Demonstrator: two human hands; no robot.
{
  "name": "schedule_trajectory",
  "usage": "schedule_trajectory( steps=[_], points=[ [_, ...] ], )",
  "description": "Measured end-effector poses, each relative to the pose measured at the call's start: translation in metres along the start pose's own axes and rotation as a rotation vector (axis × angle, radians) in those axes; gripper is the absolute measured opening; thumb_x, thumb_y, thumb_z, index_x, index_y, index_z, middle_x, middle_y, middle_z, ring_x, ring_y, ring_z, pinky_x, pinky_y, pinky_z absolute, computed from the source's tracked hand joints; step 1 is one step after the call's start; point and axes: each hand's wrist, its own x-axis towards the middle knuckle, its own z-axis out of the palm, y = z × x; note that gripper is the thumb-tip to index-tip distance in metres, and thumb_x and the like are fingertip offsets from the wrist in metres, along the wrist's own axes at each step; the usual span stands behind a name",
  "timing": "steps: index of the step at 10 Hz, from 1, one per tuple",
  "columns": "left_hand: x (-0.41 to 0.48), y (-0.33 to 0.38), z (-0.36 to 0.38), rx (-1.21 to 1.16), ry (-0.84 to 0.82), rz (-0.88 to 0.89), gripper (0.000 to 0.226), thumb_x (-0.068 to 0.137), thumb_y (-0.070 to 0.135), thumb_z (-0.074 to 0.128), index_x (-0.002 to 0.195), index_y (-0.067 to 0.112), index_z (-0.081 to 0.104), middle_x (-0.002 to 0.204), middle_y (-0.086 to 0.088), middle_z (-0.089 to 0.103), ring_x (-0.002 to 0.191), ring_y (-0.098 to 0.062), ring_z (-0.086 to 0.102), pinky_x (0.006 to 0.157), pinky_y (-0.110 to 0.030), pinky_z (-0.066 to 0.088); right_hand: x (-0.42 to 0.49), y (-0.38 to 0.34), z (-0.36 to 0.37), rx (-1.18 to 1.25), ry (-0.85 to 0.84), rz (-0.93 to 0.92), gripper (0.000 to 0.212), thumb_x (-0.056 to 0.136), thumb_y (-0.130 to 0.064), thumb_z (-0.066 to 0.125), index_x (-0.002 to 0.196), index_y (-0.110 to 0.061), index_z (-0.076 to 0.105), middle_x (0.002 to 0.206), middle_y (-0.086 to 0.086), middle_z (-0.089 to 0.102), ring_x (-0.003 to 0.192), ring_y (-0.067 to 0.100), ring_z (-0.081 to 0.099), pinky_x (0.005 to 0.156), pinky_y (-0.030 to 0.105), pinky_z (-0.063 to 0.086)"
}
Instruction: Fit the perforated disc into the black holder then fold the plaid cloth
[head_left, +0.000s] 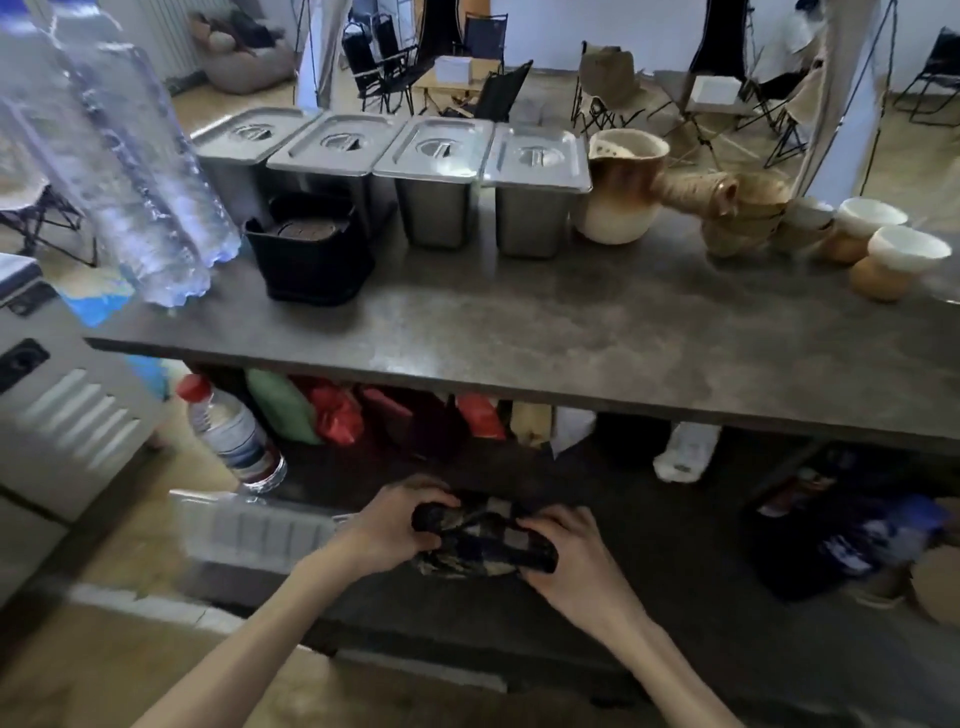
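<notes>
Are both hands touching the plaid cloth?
Touching. The head view shows the left hand and right hand gripping the bundled plaid cloth at opposite ends.

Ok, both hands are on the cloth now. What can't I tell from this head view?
- Plaid cloth: bunched between the left hand and right hand; fingers and motion blur hide how far it is folded.
- Black holder: a round dark piece sits inside, but its perforations and seating are too small and blurred.
- Lower shelf: shadowed by the counter; contents unclear.

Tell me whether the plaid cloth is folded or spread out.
Bunched, not spread: the plaid cloth is a compact wad on the lower shelf, left hand and right hand gripping its ends. Neat folds cannot be told.
</notes>
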Motion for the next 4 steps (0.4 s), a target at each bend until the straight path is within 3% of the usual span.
schedule_trajectory(
  steps=[1, 2, 3, 4],
  points=[
    [0.009, -0.021, 0.019, 0.019, -0.008, 0.010, 0.049, 0.072, 0.012, 0.078, 0.118, 0.023, 0.067, 0.129, 0.003, 0.053, 0.123, -0.011, 0.049, 0.106, -0.019, 0.032, 0.007, 0.013, 0.024, -0.040, 0.005, -0.006, 0.049, 0.084, -0.031, 0.066, 0.131, -0.031, 0.054, 0.121, -0.014, 0.049, 0.114, 0.010, 0.036, 0.098, 0.026, 0.042],
    [0.011, -0.036, 0.037, 0.022, -0.023, 0.020, 0.050, 0.073, 0.009, 0.077, 0.120, 0.020, 0.065, 0.131, 0.000, 0.051, 0.123, -0.012, 0.048, 0.107, -0.016, 0.030, 0.009, 0.024, 0.039, -0.076, -0.013, -0.007, 0.050, 0.084, -0.030, 0.068, 0.132, -0.029, 0.054, 0.119, -0.014, 0.048, 0.110, 0.008, 0.035, 0.097, 0.025, 0.041],
    [0.007, -0.045, 0.048, 0.019, -0.018, 0.016, 0.050, 0.075, 0.005, 0.075, 0.123, 0.015, 0.063, 0.131, -0.003, 0.051, 0.122, -0.015, 0.049, 0.094, 0.003, 0.020, 0.005, 0.024, 0.049, -0.103, -0.021, -0.024, 0.052, 0.082, -0.032, 0.069, 0.132, -0.028, 0.054, 0.122, -0.011, 0.048, 0.112, 0.008, 0.034, 0.100, 0.029, 0.042],
    [0.005, -0.043, 0.049, 0.027, 0.021, 0.027, 0.053, 0.079, 0.008, 0.071, 0.130, 0.019, 0.058, 0.142, -0.001, 0.044, 0.133, -0.017, 0.041, 0.102, -0.007, 0.017, 0.009, 0.019, 0.039, -0.151, -0.131, 0.009, 0.061, 0.082, -0.040, 0.067, 0.138, -0.032, 0.044, 0.136, -0.012, 0.038, 0.125, 0.011, 0.028, 0.104, 0.035, 0.040]
  ],
)
